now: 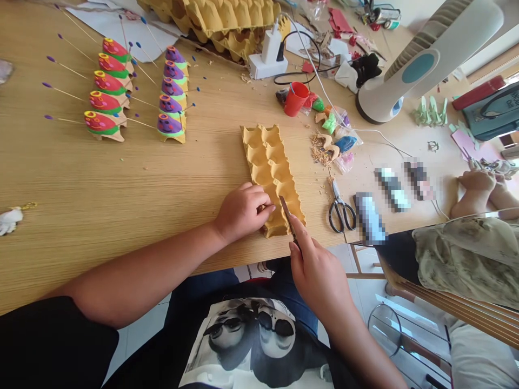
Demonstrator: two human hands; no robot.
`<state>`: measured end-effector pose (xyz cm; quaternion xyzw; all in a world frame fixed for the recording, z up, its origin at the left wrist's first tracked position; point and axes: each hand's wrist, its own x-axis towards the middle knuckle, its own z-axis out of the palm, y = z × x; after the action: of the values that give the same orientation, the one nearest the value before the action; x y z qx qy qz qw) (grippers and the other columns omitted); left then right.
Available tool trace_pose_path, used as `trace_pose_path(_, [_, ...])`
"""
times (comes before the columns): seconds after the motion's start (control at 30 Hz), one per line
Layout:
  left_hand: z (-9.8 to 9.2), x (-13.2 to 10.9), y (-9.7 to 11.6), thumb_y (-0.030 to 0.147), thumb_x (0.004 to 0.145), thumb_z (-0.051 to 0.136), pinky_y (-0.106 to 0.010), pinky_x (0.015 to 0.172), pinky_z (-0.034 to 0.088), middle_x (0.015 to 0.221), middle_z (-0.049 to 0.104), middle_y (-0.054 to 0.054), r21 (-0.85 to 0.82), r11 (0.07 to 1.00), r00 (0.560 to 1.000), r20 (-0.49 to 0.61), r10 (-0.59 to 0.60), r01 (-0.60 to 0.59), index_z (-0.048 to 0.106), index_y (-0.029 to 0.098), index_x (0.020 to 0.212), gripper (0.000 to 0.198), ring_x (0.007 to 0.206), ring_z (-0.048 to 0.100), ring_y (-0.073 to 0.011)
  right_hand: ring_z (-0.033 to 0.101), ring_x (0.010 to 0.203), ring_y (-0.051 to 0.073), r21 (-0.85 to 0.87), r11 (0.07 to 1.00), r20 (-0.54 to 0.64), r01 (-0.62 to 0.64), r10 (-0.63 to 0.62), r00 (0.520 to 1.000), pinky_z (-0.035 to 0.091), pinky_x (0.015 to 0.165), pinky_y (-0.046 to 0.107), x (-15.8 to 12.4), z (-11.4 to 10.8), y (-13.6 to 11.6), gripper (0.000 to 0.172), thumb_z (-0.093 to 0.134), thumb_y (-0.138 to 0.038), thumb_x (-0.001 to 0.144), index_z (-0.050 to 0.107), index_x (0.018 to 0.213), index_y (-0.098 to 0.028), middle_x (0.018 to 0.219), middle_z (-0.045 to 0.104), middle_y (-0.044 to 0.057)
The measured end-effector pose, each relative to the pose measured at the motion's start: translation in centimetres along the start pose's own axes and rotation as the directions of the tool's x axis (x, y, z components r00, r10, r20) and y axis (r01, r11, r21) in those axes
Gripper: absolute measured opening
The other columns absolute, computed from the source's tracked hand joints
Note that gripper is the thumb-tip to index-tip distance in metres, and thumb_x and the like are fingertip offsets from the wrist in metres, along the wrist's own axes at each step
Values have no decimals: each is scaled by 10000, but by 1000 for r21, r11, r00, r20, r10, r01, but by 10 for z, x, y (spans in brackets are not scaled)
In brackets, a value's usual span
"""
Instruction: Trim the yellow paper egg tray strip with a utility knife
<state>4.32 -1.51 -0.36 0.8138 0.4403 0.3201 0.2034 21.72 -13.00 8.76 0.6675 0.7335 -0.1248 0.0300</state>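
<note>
Black printed shirt [251, 335] closest in; above it the right hand [314, 267] pinches a thin blade [286, 212], tip on the egg-carton strip [270, 162]. Left hand [241, 210], fingers curled together, presses the strip's near end at the surface [101, 189] edge. Mustard-yellow pulp, two rows of cups. Five red cone figures [106, 89], five purple ones [173, 94], one pair of scissors [341, 208]

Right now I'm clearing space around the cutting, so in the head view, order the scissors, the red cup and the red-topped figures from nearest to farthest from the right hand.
From the right hand, which holds a blade at the egg tray strip:
1. Scissors, just to its right.
2. Red cup, farther off, straight ahead.
3. Red-topped figures, farthest, far to the left.
</note>
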Motion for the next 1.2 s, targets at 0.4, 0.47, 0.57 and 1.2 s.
trace_pose_path(0.4, [1,0,-1,258,874,666,-335,694,437,759,647,-22,7,1000,1000,-3,0,0,648,198,718,169,783,550,-199,718,740,197,1,1000,-15,-4,4,1000,477,561,266,-2,1,-4,526,373,-234,1038,334,1562,-195,1085,758,95])
trace_pose_path(0.47, [1,0,-1,260,877,665,-336,697,438,759,649,-24,1,1000,1000,1,-3,3,649,198,718,171,783,552,-200,718,741,196,9,1000,-12,-8,8,1000,479,565,265,-2,1,-4,526,373,-234,1039,337,1562,-195,1090,757,97])
trace_pose_path(0.57, [0,0,-1,269,885,657,-340,707,441,762,652,-29,0,1000,1000,-2,3,-3,652,199,717,182,786,557,-202,721,761,198,20,1000,-11,-12,12,1000,488,586,264,-1,1,-4,534,379,-228,1036,333,1567,-192,1085,758,99])
trace_pose_path(1.2, [0,0,0,262,883,677,-323,679,423,732,631,-16,1,1000,1000,-6,3,-3,642,194,717,183,781,537,-199,697,680,185,-265,963,84,-41,66,994,388,528,266,5,-3,-16,648,410,-251,1007,218,1627,-249,856,737,13])
